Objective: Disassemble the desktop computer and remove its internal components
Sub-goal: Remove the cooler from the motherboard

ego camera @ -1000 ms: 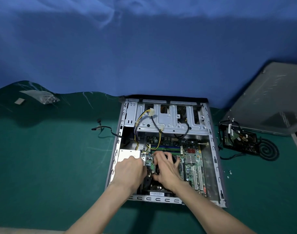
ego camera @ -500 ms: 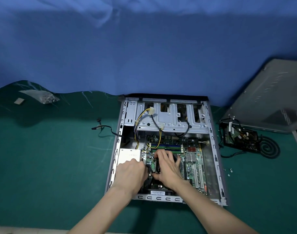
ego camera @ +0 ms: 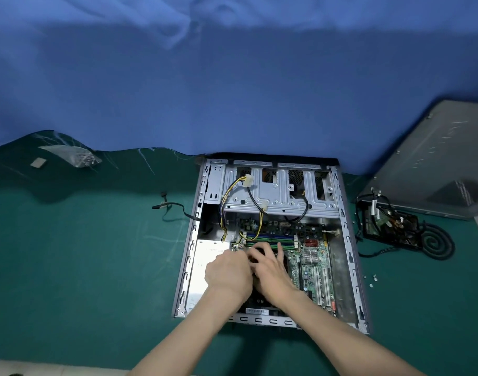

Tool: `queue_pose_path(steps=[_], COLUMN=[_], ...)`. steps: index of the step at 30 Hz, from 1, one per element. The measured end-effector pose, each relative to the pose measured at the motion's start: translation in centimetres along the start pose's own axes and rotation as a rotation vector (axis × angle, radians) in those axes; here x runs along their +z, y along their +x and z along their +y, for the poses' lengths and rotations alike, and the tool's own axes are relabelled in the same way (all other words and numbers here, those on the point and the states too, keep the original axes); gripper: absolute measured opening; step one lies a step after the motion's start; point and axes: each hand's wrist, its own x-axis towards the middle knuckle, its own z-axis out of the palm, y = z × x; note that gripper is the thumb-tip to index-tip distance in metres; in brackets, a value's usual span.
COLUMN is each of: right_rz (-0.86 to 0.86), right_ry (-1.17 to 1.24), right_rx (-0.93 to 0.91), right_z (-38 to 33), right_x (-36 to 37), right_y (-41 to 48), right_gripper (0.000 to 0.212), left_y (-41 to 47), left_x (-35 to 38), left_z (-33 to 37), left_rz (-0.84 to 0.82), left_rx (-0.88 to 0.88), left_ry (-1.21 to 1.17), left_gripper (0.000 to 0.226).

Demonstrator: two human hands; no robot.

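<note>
1. A table covered in green matting is filling the lower half of the view, and a creased blue cloth is hanging behind it as a backdrop along the far edge.
2. The computer case is lying open on its side at the middle of the table, reaching from the far edge toward the near edge.
3. Inside it, a green motherboard is showing, with a grey drive cage beyond it and yellow and black cables looping across.
4. The left hand is reaching into the case beside a silver box. Its fingers are tucked under, so I cannot tell whether it is grasping anything.
5. The right hand is touching the left one, its fingers curling round a black part on the motherboard.
6. A grey side panel is leaning at the far right corner, with a wired board and a black coil lying in front of it.
7. Small screws are lying just right of the case, a loose cable is trailing from its left side, and a clear plastic bag is sitting toward the far left corner.
8. A barcode label is sitting at the case's near rim, its print too small to read.
</note>
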Motion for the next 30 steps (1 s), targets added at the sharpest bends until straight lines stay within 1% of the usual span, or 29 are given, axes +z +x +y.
queue_pose_path(steps=[1,3,5,7,8,9,10,12,16,17,18,19,20,21,23,25,26,27,28,29,30], right_rz=[0.005,0.032,0.040,0.006,-0.012,-0.028,-0.042,-0.043,-0.062,-0.071,-0.081,-0.094,-0.108,-0.115,-0.122,-0.121,-0.129,-0.139,-0.143,-0.138,-0.128], right_ry=[0.017,0.085,0.119,0.101,0.102,0.101,0.093,0.087,0.078,0.066,0.058,0.050,0.038,0.025,-0.008,-0.015,-0.003,0.010,0.024,0.038,0.048], right_rx=[-0.005,0.002,0.009,0.021,0.029,0.032,0.031,0.024,0.025,0.032,0.042,0.051,0.059,0.067,0.083,0.084,0.075,0.064,0.054,0.048,0.046], right_z=[0.0,0.1,0.0,-0.2,-0.2,-0.3,-0.3,-0.2,-0.3,-0.5,-0.6,-0.7,-0.9,-1.0,-1.2,-1.3,-1.4,-1.4,-1.3,-1.2,-1.1], right_x=[-0.1,0.0,-0.2,-0.4,-0.5,-0.5,-0.5,-0.4,-0.6,-0.7,-0.9,-1.0,-1.1,-1.1,-1.3,-1.4,-1.4,-1.4,-1.4,-1.3,-1.1], right_y=[-0.1,-0.2,-0.4,-0.3,-0.2,-0.2,-0.2,-0.3,-0.4,-0.4,-0.4,-0.4,-0.4,-0.3,-0.2,-0.1,-0.1,-0.2,-0.3,-0.2,-0.3], right_gripper=[0.038,0.051,0.060,0.054,0.047,0.040,0.033,0.024,0.033,0.037,0.039,0.041,0.042,0.043,0.045,0.046,0.041,0.033,0.024,0.022,0.024], left_y=[0.1,-0.4,-1.3,-2.0,-2.0,-1.9,-1.9,-1.7,-0.2,0.3,0.5,0.5,0.2,-0.2,-1.3,-2.0,-2.2,-2.2,-2.1,-1.9,-1.6], left_x=[-0.4,-1.0,-1.4,-1.4,-1.3,-1.2,-1.1,-0.9,-0.8,-1.1,-1.5,-1.8,-1.9,-1.8,-1.5,-0.7,-0.3,0.1,0.3,0.3,0.2], left_z=[0.2,0.2,-0.3,-1.0,-1.4,-1.7,-1.8,-1.4,0.6,0.8,0.8,0.7,0.5,0.1,-0.8,-1.7,-2.1,-2.2,-2.2,-1.8,-1.3], left_rz=[-0.020,-0.018,0.091,0.151,0.146,0.127,0.108,0.068,-0.069,-0.095,-0.107,-0.111,-0.091,-0.036,0.086,0.089,0.066,0.039,0.021,0.010,0.006], left_rx=[0.028,0.135,0.324,0.526,0.581,0.593,0.566,0.410,0.037,-0.011,-0.025,-0.015,0.027,0.099,0.308,0.485,0.530,0.529,0.484,0.410,0.317], left_ry=[0.026,0.161,0.390,0.532,0.559,0.551,0.499,0.345,-0.011,-0.073,-0.083,-0.034,0.070,0.218,0.540,0.738,0.749,0.686,0.579,0.463,0.352], left_gripper=[0.024,0.030,0.032,0.021,0.020,0.021,0.020,0.017,0.027,0.028,0.028,0.028,0.026,0.022,0.017,0.017,0.017,0.017,0.017,0.017,0.018])
